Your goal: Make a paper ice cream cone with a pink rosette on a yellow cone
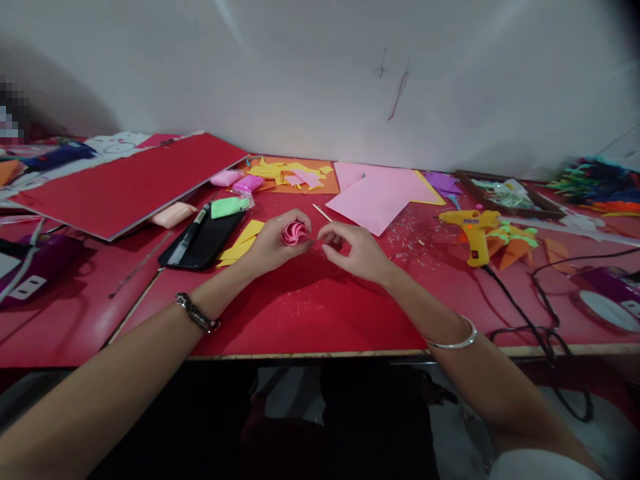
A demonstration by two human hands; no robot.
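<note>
Red bench [285, 327]: under your work. Pink sheet [377, 193]: flat at the back. Glue gun [475, 235]: light on, untouched at right. Left hand [270, 245]: yours, wrapped around the curl [295, 233]. Right hand [359, 251]: just beside, loosely bent, no hold visible. Curl: spiral seemingly formed; whether fastened, you cannot tell.

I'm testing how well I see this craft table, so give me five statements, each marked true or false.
1. The left hand holds a pink, spiral-folded piece. True.
2. The yellow plastic glue gun shows a small red light. True.
3. The right hand grips that glue gun. False: the glue gun rests on the red tabletop, apart from that hand.
4. A black-and-clear pen lies on the flat, rounded black slab. True.
5. The shiny silver bangle circles the left wrist. False: it circles the right forearm; the left wears a dark beaded bracelet.
</note>
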